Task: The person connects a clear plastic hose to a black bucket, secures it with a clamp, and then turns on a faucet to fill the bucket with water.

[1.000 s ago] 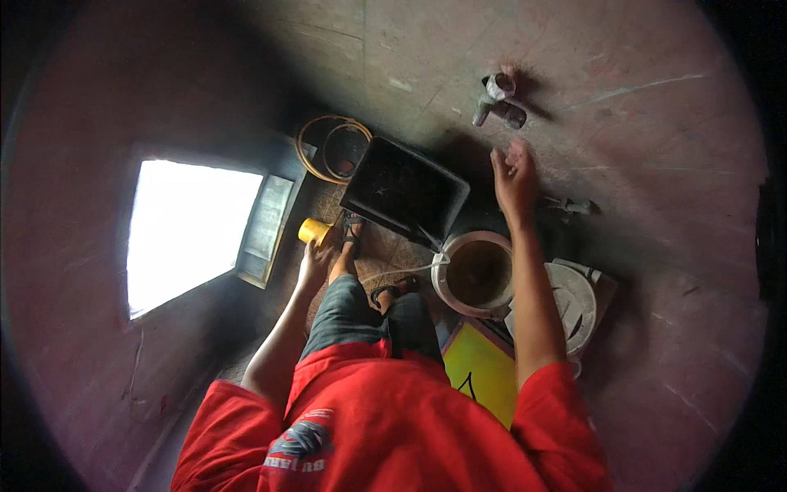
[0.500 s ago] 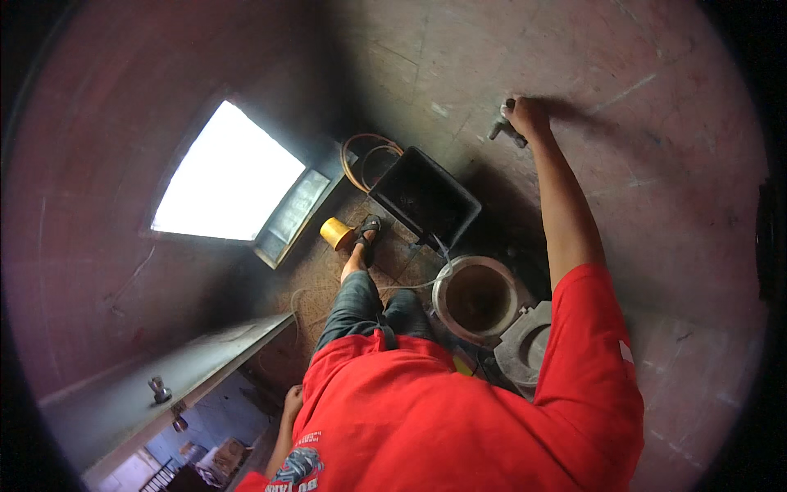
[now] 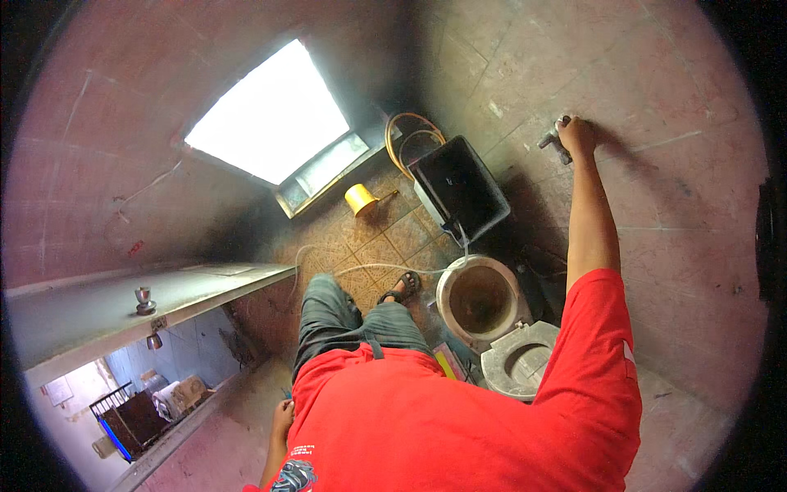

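Note:
My right hand [image 3: 577, 135], arm stretched out, is closed around the top of a metal tap [image 3: 553, 144] on the right wall. No water shows at its spout. Low at my left side, my left hand [image 3: 284, 416] has its fingers curled; a small teal bit shows just above them, and what they hold cannot be made out. Below the tap and to its left stands a black tub [image 3: 463, 189] with dark contents. Nearer to me is a toilet bowl [image 3: 479, 303], its seat [image 3: 521, 361] beside it. A yellow dipper [image 3: 361, 199] lies on the tiled floor.
A thin clear hose [image 3: 385, 265] crosses the floor toward the tub and bowl. An orange hose [image 3: 399, 146] coils behind the tub. At left are a bright window [image 3: 275, 115] and a door [image 3: 90, 316] with a metal knob [image 3: 145, 301]. My sandalled foot [image 3: 402, 287] stands on the tiles.
My sandalled foot has drawn back from beside the yellow dipper. The view has shifted, showing more floor and doorway. My right hand remains on the tap.

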Available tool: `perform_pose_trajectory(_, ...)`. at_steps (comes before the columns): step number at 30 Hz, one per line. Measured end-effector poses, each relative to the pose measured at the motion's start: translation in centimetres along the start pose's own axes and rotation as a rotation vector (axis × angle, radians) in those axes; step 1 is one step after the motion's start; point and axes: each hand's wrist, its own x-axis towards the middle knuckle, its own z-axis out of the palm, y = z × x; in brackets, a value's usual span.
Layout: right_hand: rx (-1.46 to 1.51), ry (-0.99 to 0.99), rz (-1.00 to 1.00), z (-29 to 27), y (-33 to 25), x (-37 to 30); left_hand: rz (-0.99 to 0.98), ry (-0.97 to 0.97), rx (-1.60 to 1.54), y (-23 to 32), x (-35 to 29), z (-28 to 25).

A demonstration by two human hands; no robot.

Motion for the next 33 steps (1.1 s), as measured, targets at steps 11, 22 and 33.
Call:
perform_pose_trajectory(11,0.403,0.514,0.038,8.8,-6.7,-16.6,0.168,-0.225,-0.356,-1.1,6.3,2.5)
perform_pose_trajectory(22,0.216,-1.127,-1.029,14.5,-28.5,-56.6,0.371,-0.444,-0.446,-12.9,9.2,-1.4)
perform_pose_trajectory(33,0.14,-1.0,-0.833,9.6,-38.3,-57.8,0.025,-0.369,-1.016,-22.0,8.8,-6.5)
